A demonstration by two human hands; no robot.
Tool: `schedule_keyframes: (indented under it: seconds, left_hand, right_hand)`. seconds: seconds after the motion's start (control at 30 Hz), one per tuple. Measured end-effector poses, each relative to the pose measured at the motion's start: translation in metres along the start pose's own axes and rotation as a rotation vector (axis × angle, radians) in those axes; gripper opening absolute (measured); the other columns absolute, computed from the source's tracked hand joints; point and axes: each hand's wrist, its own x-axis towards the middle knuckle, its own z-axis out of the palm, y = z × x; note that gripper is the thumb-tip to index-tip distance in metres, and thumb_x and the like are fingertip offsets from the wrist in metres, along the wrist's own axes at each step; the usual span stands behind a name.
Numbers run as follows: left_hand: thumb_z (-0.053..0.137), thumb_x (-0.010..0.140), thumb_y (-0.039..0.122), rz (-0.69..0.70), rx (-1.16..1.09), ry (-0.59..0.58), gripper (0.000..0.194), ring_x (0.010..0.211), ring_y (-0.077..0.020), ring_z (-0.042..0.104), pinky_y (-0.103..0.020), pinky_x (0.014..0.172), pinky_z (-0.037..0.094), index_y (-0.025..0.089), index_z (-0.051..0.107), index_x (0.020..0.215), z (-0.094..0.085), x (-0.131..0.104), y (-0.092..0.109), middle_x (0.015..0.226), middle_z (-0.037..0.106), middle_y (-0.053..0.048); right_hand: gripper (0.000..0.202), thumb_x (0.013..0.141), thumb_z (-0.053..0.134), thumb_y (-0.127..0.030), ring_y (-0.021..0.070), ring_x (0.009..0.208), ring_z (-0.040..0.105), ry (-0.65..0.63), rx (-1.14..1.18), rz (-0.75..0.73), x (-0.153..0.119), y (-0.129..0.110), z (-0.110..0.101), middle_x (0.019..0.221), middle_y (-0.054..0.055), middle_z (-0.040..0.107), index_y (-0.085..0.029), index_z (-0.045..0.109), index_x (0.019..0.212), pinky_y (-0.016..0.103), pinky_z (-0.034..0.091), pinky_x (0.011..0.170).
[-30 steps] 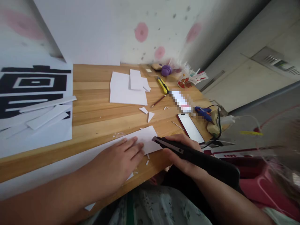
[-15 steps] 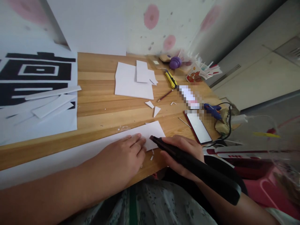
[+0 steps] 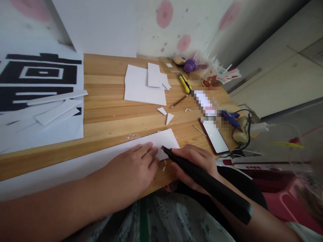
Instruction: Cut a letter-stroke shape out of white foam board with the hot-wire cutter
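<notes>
My left hand (image 3: 136,168) lies flat on a long white board strip (image 3: 83,166), its fingers stretched toward the strip's right end. In my right hand (image 3: 199,158) is a long black utility knife (image 3: 207,179), gripped with thumb and fingers. The knife's short brownish tip is at the board, just right of my left fingertips; whether it cuts into the surface I cannot tell. Small white scraps (image 3: 164,166) lie by the strip's near edge. Two white offcuts (image 3: 170,118) rest beyond it.
White board pieces (image 3: 138,87) lie farther back, near a yellow knife (image 3: 185,83) and a pencil (image 3: 179,101). On the right are a phone (image 3: 215,136), a blue glue gun (image 3: 230,118) with its cord, and a paper cup (image 3: 213,77). White strips (image 3: 55,114) cover part of a printed sheet (image 3: 73,131).
The rear end of the black utility knife has swung slightly left and down, while its tip stays near the same spot. My left hand remains on the board; the whole view has shifted slightly.
</notes>
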Motion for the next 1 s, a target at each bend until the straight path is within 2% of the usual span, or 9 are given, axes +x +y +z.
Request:
schedule_keyframes:
  seconds: [0.2,0.43,0.7,0.83,1.0]
  left_hand:
    - [0.062,0.081,0.019,-0.012,-0.007,-0.019,0.027,0.113,-0.0355,0.064,-0.046,0.092,0.058,0.011,0.071,0.106,-0.004,0.000,0.005,0.119,0.068,-0.018]
    - [0.047,0.090,0.020,-0.040,0.030,-0.065,0.032,0.117,-0.0343,0.062,-0.047,0.094,0.057,0.011,0.070,0.111,-0.001,-0.001,0.008,0.125,0.065,-0.018]
    - [0.036,0.096,0.022,-0.039,-0.015,-0.332,0.042,0.131,-0.0401,0.049,-0.058,0.099,0.052,0.009,0.060,0.127,-0.004,0.002,0.009,0.138,0.053,-0.022]
    - [0.040,0.096,0.024,-0.067,-0.041,-0.374,0.041,0.133,-0.0405,0.046,-0.060,0.103,0.049,0.010,0.058,0.130,-0.003,0.001,0.010,0.141,0.050,-0.023]
    - [0.057,0.092,0.043,-0.073,-0.049,-0.353,0.049,0.134,-0.0427,0.044,-0.062,0.103,0.047,0.009,0.060,0.127,-0.001,0.000,0.010,0.142,0.048,-0.027]
  right_hand:
    - [0.025,0.081,0.063,-0.015,0.0164,0.061,0.061,-0.005,0.024,0.021,-0.002,0.001,0.004,0.074,0.005,0.067,-0.019,0.058,0.105,0.028,0.051,0.053]
    - [0.026,0.082,0.062,-0.015,0.0169,0.063,0.065,0.033,-0.019,0.032,-0.008,-0.005,0.009,0.076,0.006,0.068,-0.019,0.059,0.107,0.027,0.054,0.055]
    - [0.027,0.081,0.060,-0.014,0.0195,0.063,0.066,0.030,-0.106,-0.058,-0.010,-0.007,0.010,0.075,0.007,0.069,-0.017,0.058,0.107,0.030,0.055,0.055]
    - [0.027,0.080,0.060,-0.013,0.0200,0.063,0.066,0.039,-0.118,-0.084,-0.012,-0.006,0.009,0.073,0.008,0.069,-0.017,0.057,0.107,0.031,0.056,0.056]
    - [0.030,0.080,0.060,-0.014,0.0196,0.064,0.067,0.028,-0.150,-0.084,-0.015,-0.007,0.010,0.074,0.006,0.069,-0.018,0.057,0.110,0.031,0.056,0.057]
